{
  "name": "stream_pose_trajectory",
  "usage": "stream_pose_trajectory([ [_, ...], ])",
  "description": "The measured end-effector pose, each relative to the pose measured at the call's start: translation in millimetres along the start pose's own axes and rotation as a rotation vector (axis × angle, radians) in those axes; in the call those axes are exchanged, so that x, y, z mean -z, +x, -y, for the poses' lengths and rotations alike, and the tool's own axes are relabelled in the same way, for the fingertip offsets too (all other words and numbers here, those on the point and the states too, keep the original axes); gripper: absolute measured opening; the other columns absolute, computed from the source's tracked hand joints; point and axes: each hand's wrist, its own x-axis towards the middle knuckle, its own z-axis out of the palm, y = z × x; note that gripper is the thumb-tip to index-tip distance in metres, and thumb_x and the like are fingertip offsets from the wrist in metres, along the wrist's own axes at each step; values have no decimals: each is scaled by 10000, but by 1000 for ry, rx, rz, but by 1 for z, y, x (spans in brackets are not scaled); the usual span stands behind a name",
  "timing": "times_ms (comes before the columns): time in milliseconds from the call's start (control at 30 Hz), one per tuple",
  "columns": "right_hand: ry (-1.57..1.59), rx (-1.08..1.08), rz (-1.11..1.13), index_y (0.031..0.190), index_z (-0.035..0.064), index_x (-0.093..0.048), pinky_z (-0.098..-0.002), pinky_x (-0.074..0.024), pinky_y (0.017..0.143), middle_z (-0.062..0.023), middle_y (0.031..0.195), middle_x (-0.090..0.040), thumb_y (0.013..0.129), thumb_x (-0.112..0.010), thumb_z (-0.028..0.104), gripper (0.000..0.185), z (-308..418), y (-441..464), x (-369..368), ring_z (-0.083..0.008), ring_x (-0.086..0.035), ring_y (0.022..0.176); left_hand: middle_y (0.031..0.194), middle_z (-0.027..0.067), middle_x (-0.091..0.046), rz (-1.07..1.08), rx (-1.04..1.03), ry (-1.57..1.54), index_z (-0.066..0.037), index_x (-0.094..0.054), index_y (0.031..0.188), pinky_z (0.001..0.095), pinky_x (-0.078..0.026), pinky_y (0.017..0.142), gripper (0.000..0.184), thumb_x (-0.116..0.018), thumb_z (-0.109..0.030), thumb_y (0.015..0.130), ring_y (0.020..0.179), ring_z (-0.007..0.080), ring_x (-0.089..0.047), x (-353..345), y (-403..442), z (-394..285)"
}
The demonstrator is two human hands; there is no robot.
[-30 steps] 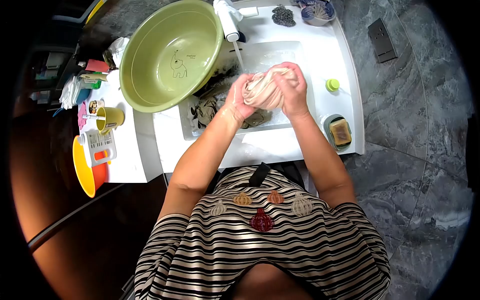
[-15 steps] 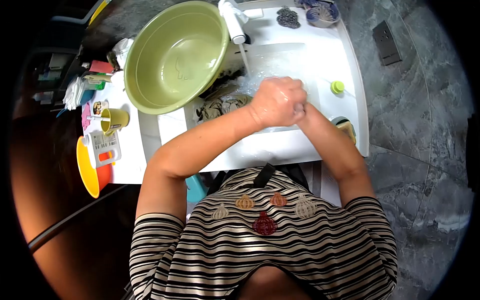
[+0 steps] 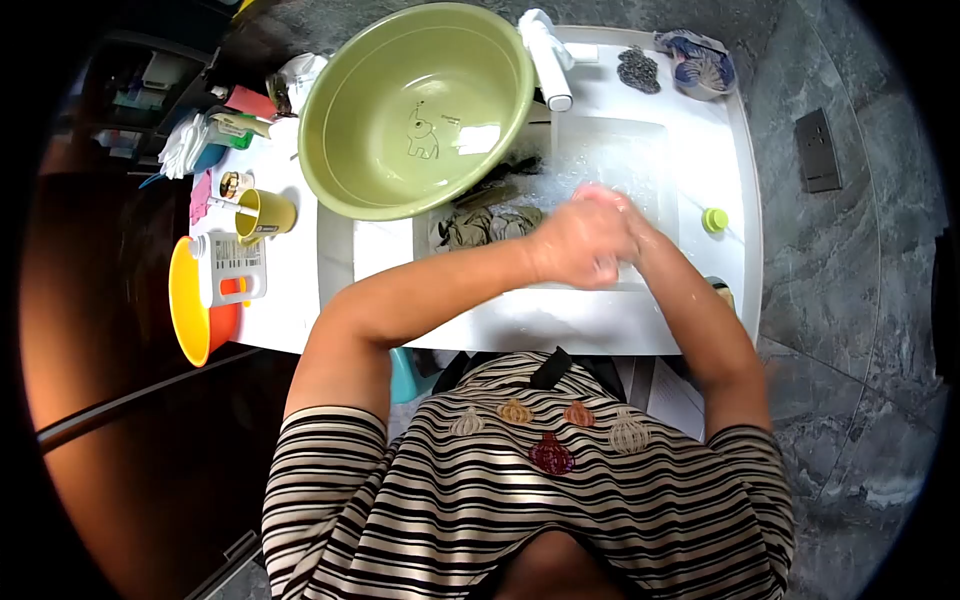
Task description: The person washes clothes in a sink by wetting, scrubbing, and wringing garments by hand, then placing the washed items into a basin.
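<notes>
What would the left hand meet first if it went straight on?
Probably the right hand, at or near its wrist; the left hand overlaps it in view, so depth is unclear.

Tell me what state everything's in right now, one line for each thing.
Right hand, wet, pressed against the left
Left hand, partly hidden, grip unclear
Khaki cloth, bunched up in the sink
Sink, water in it
Green basin, open side up
Tap, flow unclear
Yellow cup, upright, white stick inside
White jug, capped
Wall socket, nothing plugged in
</notes>
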Motion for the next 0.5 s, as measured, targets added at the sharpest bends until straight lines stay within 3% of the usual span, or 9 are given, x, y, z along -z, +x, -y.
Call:
stream_pose_trajectory([
  [100, 382, 144, -166, 1035, 104, -578, -306, -459, 769, -40, 935, -600, 915, -483, 455, 384, 21, -31, -40, -163, -577, 853, 824, 29, -584, -413, 342, 121, -89, -592, 837, 295, -493, 707, 190, -602, 11, 676, 803, 156, -568, 87, 0, 19],
  [133, 455, 183, -44, 1138, 98, -526, -356, -457, 784, -58, 1020, -585, 927, -429, 521, 483, 1, -25, -17, -187, -558, 915, 868, 34, -582, -542, 487, 180, -69, -580, 916, 263, -489, 717, 215, -631, 22, 729, 843, 135, -555, 118, 2, 22],
  [167, 461, 190, -58, 1138, 98, -526, -356, -457, 784, -58, 1020, -585, 927, -429, 521, 483, -15, -18, -10, -187, -558, 915, 840, 72, -566, -640, 330, 365, -64, -568, 830, 307, -474, 702, 159, -677, -31, 720, 762, 196, -559, 153, 1, 45],
  [267, 256, -45, -301, 1129, 80, -544, -334, -460, 762, -51, 975, -595, 922, -482, 446, 425, -57, -6, 8, -183, -558, 853, 889, 54, -587, -639, 357, 620, -71, -600, 821, 287, -481, 746, 191, -751, -99, 707, 847, 187, -576, 214, -8, 54],
  [300, 258, -49, -315, 1129, 80, -544, -334, -460, 762, -51, 975, -595, 922, -482, 446, 425, -67, -2, 7, -183, -558, 853, 1049, 81, -582, -464, 269, 835, -105, -630, 971, 378, -464, 824, 336, -773, -268, 714, 957, 243, -556, 229, -24, 69],
  [367, -346, 17, -503, 1116, 78, -559, -349, -471, 774, -59, 973, -610, 892, -539, 414, 405, -82, 8, 8, -210, -575, 865, 1231, 125, -506, -173, 317, 1029, -153, -602, 1134, 490, -408, 903, 567, -748, -478, 694, 1113, 310, -483, 229, -43, 67],
  [400, -344, 11, -509, 1116, 78, -559, -349, -471, 774, -59, 973, -610, 892, -539, 414, 405, -90, 15, 14, -210, -575, 865, 1333, 132, -428, -160, 527, 847, -202, -556, 1231, 532, -354, 966, 676, -694, -587, 693, 1220, 322, -405, 223, -64, 73],
  [467, -1037, 325, -657, 1145, 90, -568, -387, -449, 863, -99, 1065, -595, 812, -618, 462, 503, -107, 23, 25, -267, -562, 979, 1315, 111, -455, -193, 691, 599, -173, -591, 1184, 483, -313, 1037, 550, -664, -520, 763, 1233, 294, -408, 197, -82, 57],
  [500, -1039, 311, -656, 1145, 90, -568, -387, -449, 863, -99, 1065, -595, 812, -618, 462, 503, -112, 22, 26, -267, -562, 979, 1307, 99, -467, -177, 723, 537, -163, -604, 1157, 469, -308, 1047, 487, -652, -482, 792, 1228, 277, -416, 185, -88, 46],
])
